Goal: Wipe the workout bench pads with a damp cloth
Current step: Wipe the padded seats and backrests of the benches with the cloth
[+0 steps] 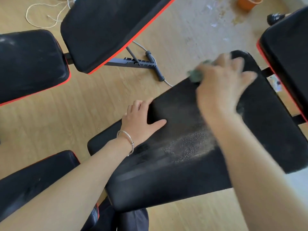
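Your left forearm (66,189) lies nearest, coming in from the near left with a thin bracelet (127,142) at the wrist. Your left hand (141,120) grips the left edge of the pad (175,177), fingers curled over its side and thumb flat on top. Your right hand (221,84) is farther out, blurred, lying on the pad's far end over a green cloth (197,73) that bunches out past the fingers on the far left. You cannot tell from the blur whether those fingers curl round the cloth or press it flat. Between your arms a pale dust patch (188,147) streaks the black pad. Outward, more black pads with red trim ring you: one near left (33,180), one far left (30,64), a tilted one far centre (108,30) on a grey frame (138,62), and one at the right (286,55). On the wood floor (100,90) lie a white cord (33,22) far left and an orange bucket (248,2) far right.
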